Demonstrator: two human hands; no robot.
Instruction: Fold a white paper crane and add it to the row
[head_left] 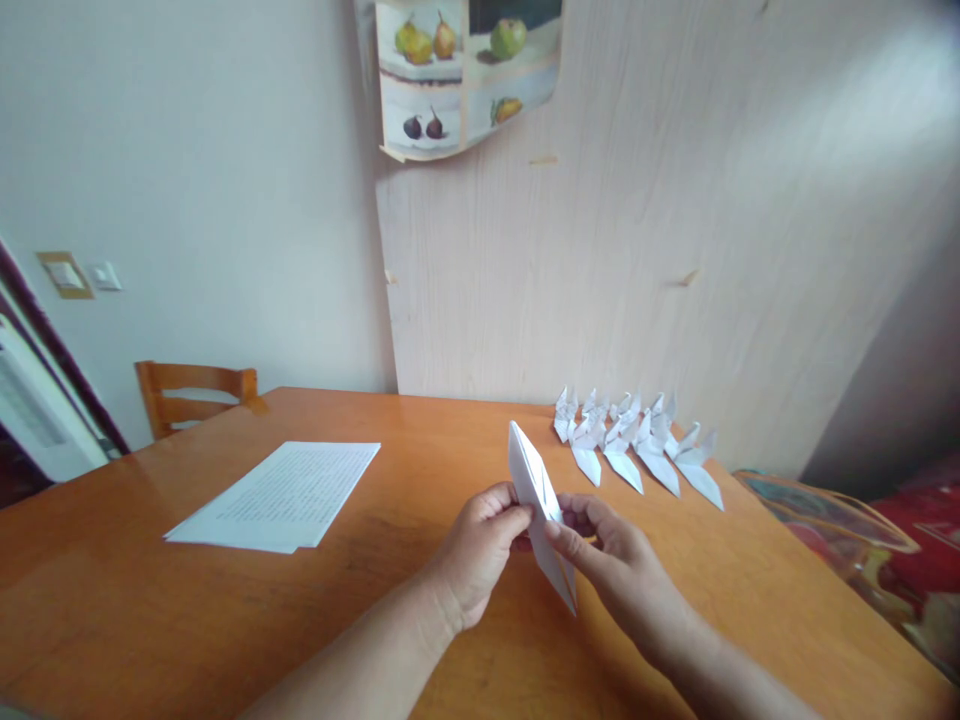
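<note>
Above the table, a folded piece of white paper is held tilted between both hands, its layers slightly parted along one edge. My left hand pinches its left side, thumb on the near face. From the right, my right hand grips it with the thumb against the edge and the fingers curled behind, partly hidden. Beyond the hands, at the back right, stand several folded paper cranes in rows. A stack of printed paper sheets lies flat on the left of the table.
The orange wooden table meets a pale board on the wall at its back. A wooden chair stands behind the far left corner. Red and clear bags sit beyond the right edge. Fruit pictures hang above.
</note>
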